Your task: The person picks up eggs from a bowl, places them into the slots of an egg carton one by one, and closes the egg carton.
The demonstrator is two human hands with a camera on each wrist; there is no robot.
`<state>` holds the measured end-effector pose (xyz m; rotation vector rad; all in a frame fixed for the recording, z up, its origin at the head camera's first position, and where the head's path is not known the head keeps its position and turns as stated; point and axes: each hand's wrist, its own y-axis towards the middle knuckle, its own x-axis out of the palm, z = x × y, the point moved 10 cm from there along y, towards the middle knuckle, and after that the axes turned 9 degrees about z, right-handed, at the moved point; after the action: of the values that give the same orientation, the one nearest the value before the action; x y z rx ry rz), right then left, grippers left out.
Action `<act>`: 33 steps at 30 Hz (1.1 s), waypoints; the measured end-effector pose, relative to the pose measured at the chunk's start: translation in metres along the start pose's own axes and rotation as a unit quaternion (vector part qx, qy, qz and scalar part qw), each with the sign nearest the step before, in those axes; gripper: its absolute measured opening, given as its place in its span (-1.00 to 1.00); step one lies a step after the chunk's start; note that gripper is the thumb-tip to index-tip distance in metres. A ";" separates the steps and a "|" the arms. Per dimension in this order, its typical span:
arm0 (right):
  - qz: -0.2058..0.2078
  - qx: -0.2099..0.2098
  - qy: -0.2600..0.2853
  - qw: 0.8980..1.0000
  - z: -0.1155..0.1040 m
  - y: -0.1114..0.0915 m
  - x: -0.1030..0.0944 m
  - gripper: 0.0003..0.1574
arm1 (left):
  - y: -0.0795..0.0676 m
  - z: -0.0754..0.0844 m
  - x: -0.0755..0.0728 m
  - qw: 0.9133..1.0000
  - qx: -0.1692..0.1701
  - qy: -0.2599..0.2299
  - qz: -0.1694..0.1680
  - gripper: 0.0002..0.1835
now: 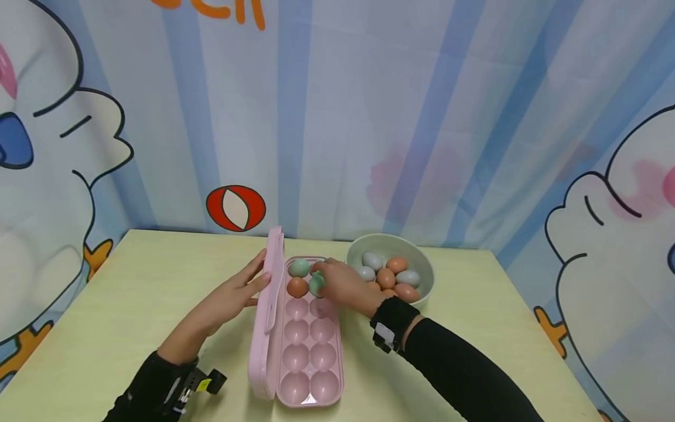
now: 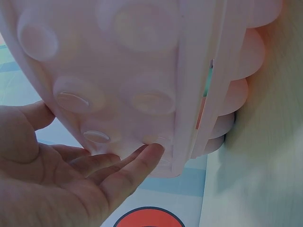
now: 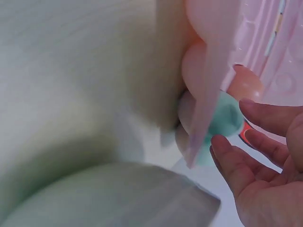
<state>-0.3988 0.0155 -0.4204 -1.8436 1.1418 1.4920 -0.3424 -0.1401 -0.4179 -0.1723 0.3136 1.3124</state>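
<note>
Just left of my right grip, a green egg sits in the pink egg box. The grip stands about egg-wide; whether it pinches, I can't tell.

From above and the near end, the pink tray's near cups lie open to the hands, whereas the upright lid walls off its left and the bowl, beside its far right, leaves a narrow gap that the right hand crosses.
</note>
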 end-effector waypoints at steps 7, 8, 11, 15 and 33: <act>-0.006 -0.033 0.003 0.999 -0.005 -0.004 -0.025 -0.47 | 0.001 0.002 -0.001 1.000 -0.002 0.004 0.001 -0.21; -0.004 -0.039 -0.003 0.999 -0.005 -0.004 -0.028 -0.47 | 0.001 0.002 -0.001 1.000 -0.002 0.005 0.002 -0.21; 0.002 -0.044 -0.014 0.999 0.000 -0.003 -0.037 -0.47 | 0.001 0.001 -0.001 1.000 -0.002 0.005 0.004 -0.21; 0.015 -0.036 -0.016 0.999 0.015 -0.004 -0.047 -0.43 | 0.002 -0.001 -0.001 1.000 -0.002 0.005 0.001 -0.21; -0.035 0.031 -0.006 0.999 0.095 -0.004 -0.065 -0.21 | 0.001 0.000 -0.001 1.000 -0.002 -0.001 -0.001 -0.21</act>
<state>-0.4486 0.1125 -0.3848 -1.8116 1.0951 1.4107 -0.3435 -0.1405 -0.4178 -0.1746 0.3079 1.3109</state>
